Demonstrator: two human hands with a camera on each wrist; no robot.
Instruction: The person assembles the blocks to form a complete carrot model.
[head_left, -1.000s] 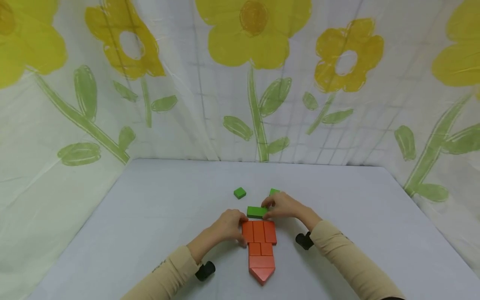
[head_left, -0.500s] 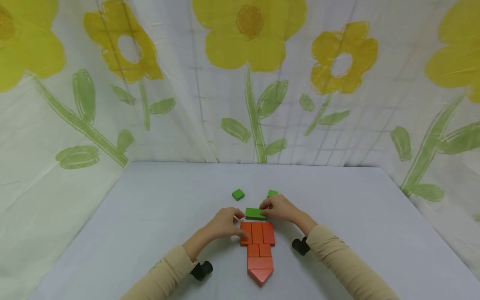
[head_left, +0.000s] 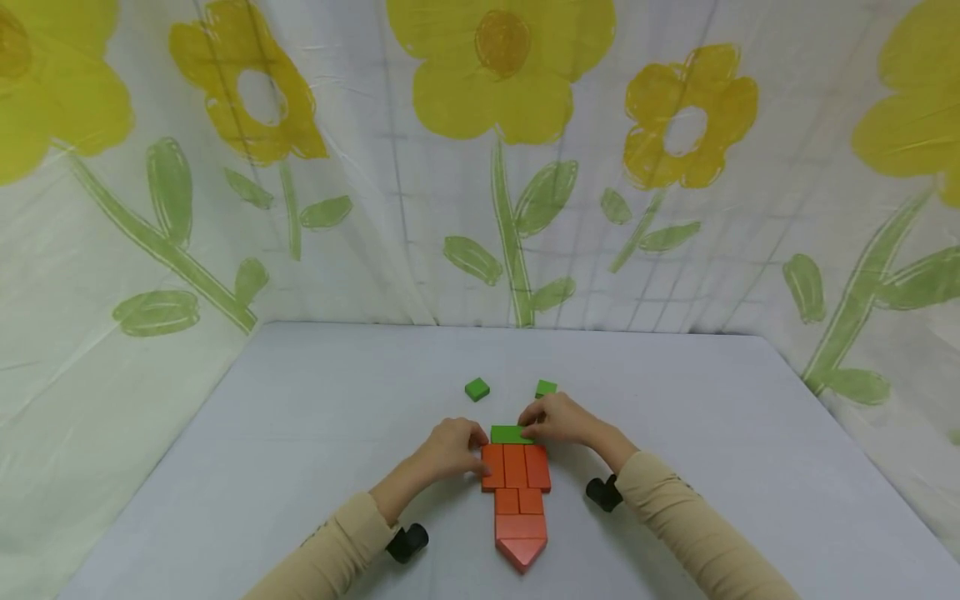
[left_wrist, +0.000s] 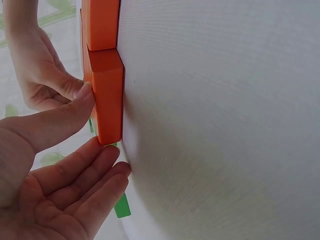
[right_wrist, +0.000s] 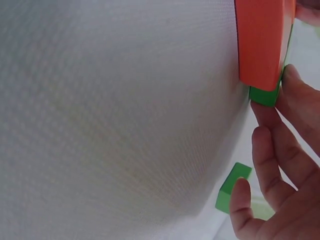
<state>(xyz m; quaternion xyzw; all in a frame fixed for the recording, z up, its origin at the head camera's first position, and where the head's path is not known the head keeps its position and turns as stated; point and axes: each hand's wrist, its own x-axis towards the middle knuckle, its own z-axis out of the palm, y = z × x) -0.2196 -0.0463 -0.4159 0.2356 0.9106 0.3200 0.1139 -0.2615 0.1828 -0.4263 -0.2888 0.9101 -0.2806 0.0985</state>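
A long green block (head_left: 507, 434) lies across the far end of a row of three upright-laid orange-red blocks (head_left: 514, 467). My right hand (head_left: 558, 419) pinches the right end of that green block; the right wrist view shows the thumb on top and fingertips against the end of the green block (right_wrist: 265, 95). With thumb and fingertips, my left hand (head_left: 448, 450) holds the leftmost block of the row. Seen from the left wrist, the thumb touches the top of that orange-red block (left_wrist: 107, 100), with fingertips at its far end.
Nearer me, two small orange-red blocks (head_left: 519, 501), a wider block (head_left: 521, 526) and a triangular block (head_left: 522, 552) continue the shape. Two small green blocks, a left one (head_left: 477, 389) and a right one (head_left: 546, 387), lie beyond on the white table (head_left: 337, 375).
The long green block has come toward me, closing the gap to the orange-red row, with my right hand on it. My left hand has settled against the leftmost orange-red block.
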